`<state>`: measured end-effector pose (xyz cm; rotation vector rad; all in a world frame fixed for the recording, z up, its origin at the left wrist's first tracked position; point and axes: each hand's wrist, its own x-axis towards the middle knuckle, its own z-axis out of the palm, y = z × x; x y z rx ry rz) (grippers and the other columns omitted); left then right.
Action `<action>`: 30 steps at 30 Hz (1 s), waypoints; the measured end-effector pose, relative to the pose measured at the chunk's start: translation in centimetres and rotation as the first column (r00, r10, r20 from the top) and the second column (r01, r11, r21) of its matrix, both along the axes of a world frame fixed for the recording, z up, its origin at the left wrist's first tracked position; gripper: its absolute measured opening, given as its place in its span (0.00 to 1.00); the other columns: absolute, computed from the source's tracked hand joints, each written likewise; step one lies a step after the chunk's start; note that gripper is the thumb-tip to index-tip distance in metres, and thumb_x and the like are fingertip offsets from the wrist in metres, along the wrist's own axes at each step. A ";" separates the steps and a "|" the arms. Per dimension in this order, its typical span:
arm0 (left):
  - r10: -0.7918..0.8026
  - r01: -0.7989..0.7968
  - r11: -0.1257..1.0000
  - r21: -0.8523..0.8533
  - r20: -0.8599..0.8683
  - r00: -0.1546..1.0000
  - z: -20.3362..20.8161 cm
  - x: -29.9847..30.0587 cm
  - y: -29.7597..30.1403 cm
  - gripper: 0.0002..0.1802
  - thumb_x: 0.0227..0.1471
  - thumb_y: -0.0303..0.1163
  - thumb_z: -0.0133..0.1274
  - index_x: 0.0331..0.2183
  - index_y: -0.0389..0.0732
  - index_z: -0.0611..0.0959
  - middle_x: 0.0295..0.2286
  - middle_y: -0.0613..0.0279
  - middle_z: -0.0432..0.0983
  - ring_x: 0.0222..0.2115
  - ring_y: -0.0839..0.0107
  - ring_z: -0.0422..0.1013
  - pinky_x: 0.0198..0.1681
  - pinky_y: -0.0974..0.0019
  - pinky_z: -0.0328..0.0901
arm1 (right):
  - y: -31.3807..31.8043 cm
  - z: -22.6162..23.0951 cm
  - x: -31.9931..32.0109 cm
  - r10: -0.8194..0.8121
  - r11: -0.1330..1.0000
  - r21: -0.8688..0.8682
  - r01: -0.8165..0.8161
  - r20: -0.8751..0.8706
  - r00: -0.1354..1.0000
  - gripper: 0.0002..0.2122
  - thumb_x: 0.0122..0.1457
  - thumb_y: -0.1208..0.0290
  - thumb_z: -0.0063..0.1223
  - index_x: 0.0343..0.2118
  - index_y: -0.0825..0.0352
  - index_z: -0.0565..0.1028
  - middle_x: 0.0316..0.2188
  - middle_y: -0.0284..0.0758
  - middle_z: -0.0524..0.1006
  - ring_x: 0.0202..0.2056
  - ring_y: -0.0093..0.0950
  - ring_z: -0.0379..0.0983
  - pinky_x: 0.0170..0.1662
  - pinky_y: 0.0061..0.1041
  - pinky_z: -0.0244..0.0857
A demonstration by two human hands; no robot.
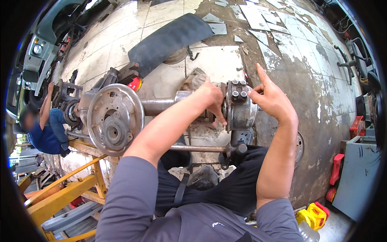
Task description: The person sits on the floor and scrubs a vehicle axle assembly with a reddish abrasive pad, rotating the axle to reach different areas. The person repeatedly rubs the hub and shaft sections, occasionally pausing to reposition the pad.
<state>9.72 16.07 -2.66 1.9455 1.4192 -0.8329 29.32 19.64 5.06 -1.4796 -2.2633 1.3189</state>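
A large vehicle axle (155,106) lies across in front of me, with a wheel hub (245,115) at its right end. Against the inner side of that hub is my left hand (212,97), fingers bent round its edge; some of them are hidden. On top of the hub sits a block with several bolt heads (238,94). My right hand (275,98) is just right of this block, its index finger stretched up and away, its thumb at the bolts. Nothing shows in its grasp. A round backing plate (115,119) stands on the axle farther left.
A steel rod (197,149) runs between me and the axle. Yellow frame beams (64,201) stand at lower left. Another person (46,129) crouches at far left. A dark curved panel (171,42) lies beyond on cracked tiles. A grey cabinet (356,177) is at right.
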 end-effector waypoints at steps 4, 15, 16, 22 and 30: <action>-0.051 0.041 0.989 0.141 0.070 0.996 0.9 -1.0 -2.4 0.67 0.26 0.78 0.60 0.54 0.28 0.73 0.55 0.49 0.68 0.61 0.55 0.59 0.67 0.39 0.41 | 0.1 0.1 0.4 -0.009 1.000 0.007 0.009 0.006 1.000 0.40 0.55 0.71 0.57 0.69 0.65 0.49 0.37 0.44 0.82 0.40 0.37 0.79 0.48 0.32 0.68; -0.104 0.103 0.984 0.143 0.004 0.995 0.4 0.0 -2.0 0.67 0.26 0.78 0.59 0.53 0.27 0.74 0.53 0.47 0.69 0.59 0.54 0.60 0.67 0.39 0.41 | -0.3 0.4 0.7 0.010 0.999 0.050 -0.012 0.033 0.999 0.40 0.56 0.69 0.58 0.69 0.64 0.50 0.36 0.45 0.82 0.39 0.39 0.79 0.47 0.33 0.68; -0.148 0.139 0.964 0.227 0.024 0.989 0.4 -0.3 -3.0 0.67 0.26 0.79 0.59 0.53 0.27 0.75 0.53 0.48 0.70 0.59 0.55 0.61 0.67 0.37 0.41 | -0.2 0.5 0.5 0.015 0.999 0.032 -0.016 0.028 0.999 0.40 0.56 0.69 0.58 0.69 0.64 0.50 0.36 0.45 0.82 0.39 0.39 0.79 0.47 0.33 0.68; -0.072 0.078 0.988 0.131 -0.050 0.996 -0.5 0.4 -1.2 0.69 0.23 0.79 0.60 0.53 0.28 0.74 0.53 0.49 0.69 0.59 0.55 0.61 0.66 0.35 0.41 | 0.1 -0.1 -0.1 0.045 0.999 0.012 -0.045 -0.006 0.999 0.40 0.56 0.69 0.58 0.70 0.62 0.49 0.37 0.44 0.82 0.40 0.36 0.78 0.48 0.32 0.68; -0.104 0.096 0.975 0.199 0.032 0.994 -0.8 -0.6 -2.1 0.70 0.21 0.79 0.61 0.53 0.28 0.74 0.50 0.49 0.74 0.57 0.53 0.65 0.66 0.37 0.42 | 0.0 0.2 0.4 0.036 0.999 0.021 -0.037 0.032 0.999 0.41 0.56 0.70 0.58 0.70 0.60 0.47 0.38 0.43 0.82 0.38 0.33 0.77 0.47 0.30 0.68</action>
